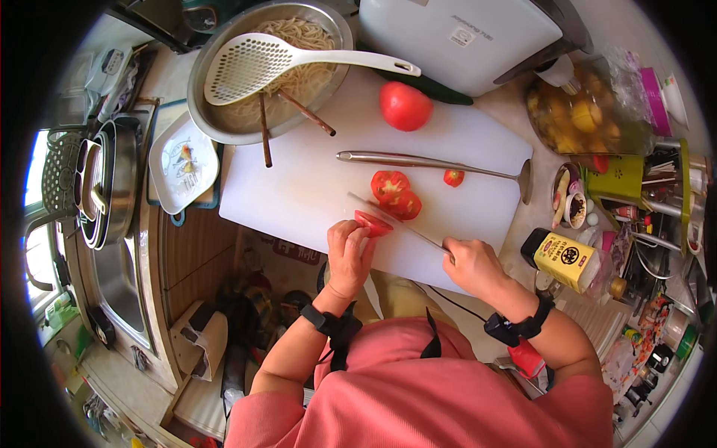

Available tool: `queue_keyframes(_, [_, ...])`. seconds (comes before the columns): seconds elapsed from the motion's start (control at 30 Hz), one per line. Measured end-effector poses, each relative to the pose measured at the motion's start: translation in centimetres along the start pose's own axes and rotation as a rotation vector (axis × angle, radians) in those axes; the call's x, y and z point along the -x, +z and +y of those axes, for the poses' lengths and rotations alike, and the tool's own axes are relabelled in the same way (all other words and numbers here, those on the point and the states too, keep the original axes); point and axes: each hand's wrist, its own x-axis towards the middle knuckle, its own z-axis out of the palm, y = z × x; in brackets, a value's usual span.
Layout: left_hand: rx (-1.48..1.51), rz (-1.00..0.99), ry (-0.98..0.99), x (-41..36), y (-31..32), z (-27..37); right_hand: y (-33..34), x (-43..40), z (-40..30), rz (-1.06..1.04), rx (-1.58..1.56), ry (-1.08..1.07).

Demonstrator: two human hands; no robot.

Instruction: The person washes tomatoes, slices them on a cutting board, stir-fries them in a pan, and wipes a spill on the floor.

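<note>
On the white cutting board (280, 196) my left hand (349, 255) holds a piece of tomato (374, 223) by its near left side. My right hand (476, 267) grips the handle of a knife (417, 232), whose thin blade points up and left, between the held piece and the cut tomato slices (396, 195). A small tomato end (454, 178) lies right of the slices. Beyond them a long metal utensil handle (403, 160) crosses the board. A whole tomato (406, 106) sits near the far edge, in front of a dark green cucumber (442, 92).
A metal bowl of noodles (196, 106) at the far left bears a white skimmer (252, 61) and chopsticks (265, 134). Left of the board is a white dish (162, 162). A yellow-labelled bottle (566, 257) and a large jar (588, 112) stand right.
</note>
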Motion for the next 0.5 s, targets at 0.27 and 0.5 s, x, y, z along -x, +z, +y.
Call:
queue_keyframes(0.27, [-0.112, 0.048, 0.093, -0.5, 0.1, 0.0, -3.2, 2.1, -3.2, -0.029, 0.142, -0.075])
queue_keyframes(0.5, [-0.051, 0.044, 0.046, -0.7, 0.2, 0.0, -2.8, 0.5, -3.9, -0.096, 0.088, -0.012])
